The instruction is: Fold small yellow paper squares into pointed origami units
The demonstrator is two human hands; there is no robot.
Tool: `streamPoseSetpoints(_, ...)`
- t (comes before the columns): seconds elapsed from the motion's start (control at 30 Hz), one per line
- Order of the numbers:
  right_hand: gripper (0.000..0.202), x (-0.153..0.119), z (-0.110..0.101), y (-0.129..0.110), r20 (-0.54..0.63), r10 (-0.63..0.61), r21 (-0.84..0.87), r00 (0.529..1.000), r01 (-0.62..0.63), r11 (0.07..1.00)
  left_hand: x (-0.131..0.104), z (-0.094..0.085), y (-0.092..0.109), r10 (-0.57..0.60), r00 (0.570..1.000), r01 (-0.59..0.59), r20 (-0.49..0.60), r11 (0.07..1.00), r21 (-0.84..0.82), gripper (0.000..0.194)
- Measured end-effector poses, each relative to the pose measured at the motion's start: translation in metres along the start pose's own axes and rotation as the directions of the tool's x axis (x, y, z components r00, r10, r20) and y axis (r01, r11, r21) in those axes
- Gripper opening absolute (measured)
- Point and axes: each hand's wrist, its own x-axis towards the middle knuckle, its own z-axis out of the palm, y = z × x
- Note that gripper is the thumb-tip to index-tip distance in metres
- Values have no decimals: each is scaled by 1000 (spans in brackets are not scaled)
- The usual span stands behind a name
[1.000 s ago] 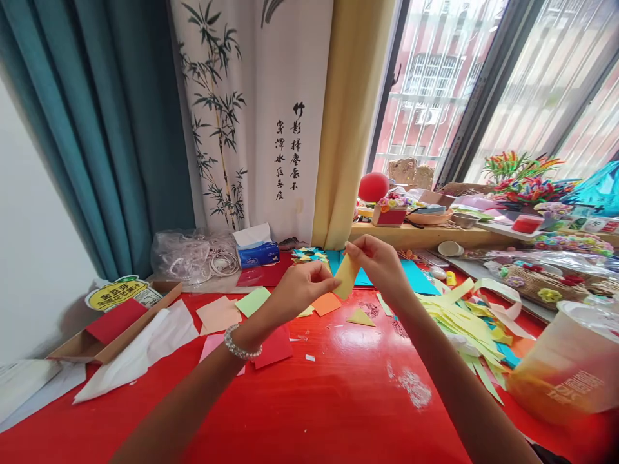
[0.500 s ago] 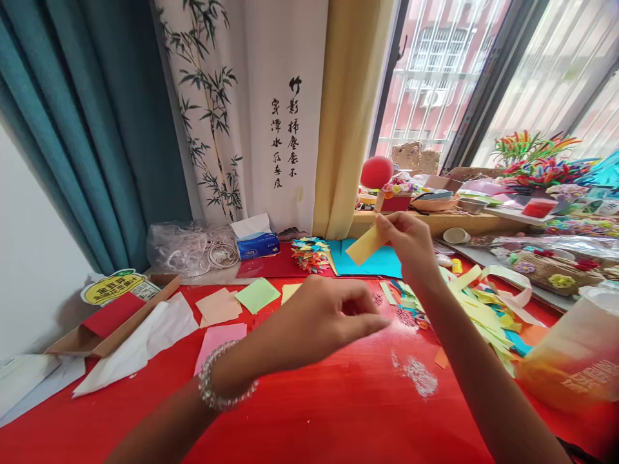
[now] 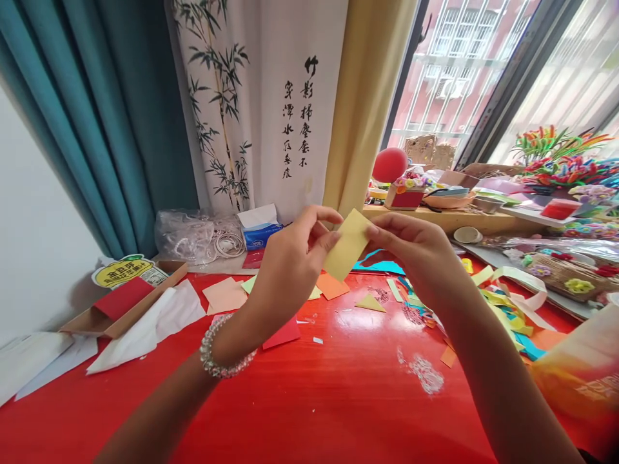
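Note:
A strip of yellow paper (image 3: 346, 246) is held up, tilted, between my two hands above the red table (image 3: 309, 399). My left hand (image 3: 302, 258), with a clear bead bracelet (image 3: 213, 351) at its wrist, pinches the strip's left edge between thumb and fingers. From the other side, my right hand (image 3: 411, 241) pinches its upper right edge. Below them on the table lies a small folded yellow triangle (image 3: 371, 303). Orange paper (image 3: 333, 287) and a red paper square (image 3: 283, 334) lie near my left hand.
Peach paper squares (image 3: 225, 295) and a cardboard tray (image 3: 118, 322) are at left. A blue tissue pack (image 3: 261, 235) stands at the back. Paper strips (image 3: 512, 303) are heaped at right, near a plastic cup (image 3: 580, 361). Crafts crowd the windowsill (image 3: 411, 222).
My left hand has risen and moved to the yellow strip, taking hold of it. My right hand has kept its grip, and the strip now stands at a different tilt. The view has shifted slightly.

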Motion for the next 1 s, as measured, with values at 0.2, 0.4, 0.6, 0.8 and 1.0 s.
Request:
streamPoseSetpoints(0.2, 18, -2, -7, 1, 49, -5, -11, 999, 6, 1000, 0, 4, 2, 144, 989, -147, 31, 969, 199, 18)
streamPoseSetpoints(0.4, 29, -3, -2, -1, 15, -57, -75, 998, 58, 995, 1, 4, -1, 198, 954, -248, 224, 942, 226, 43)
streamPoseSetpoints(0.6, 40, -5, -3, -3, -67, -114, -178, 991, 100, 979, 4, -2, -4, 14, 956, -14, 293, 1000, -3, 40)
streamPoseSetpoints(0.8, 26, 0, -14, -1, -1, -103, -152, 995, 102, 983, 6, -2, -8, -59, 984, 96, 166, 971, -220, 33)
streamPoseSetpoints(1.0, 20, -1, -15, -4, 58, -64, -63, 996, 67, 996, 7, 0, -11, -112, 981, 153, 157, 946, -284, 38)
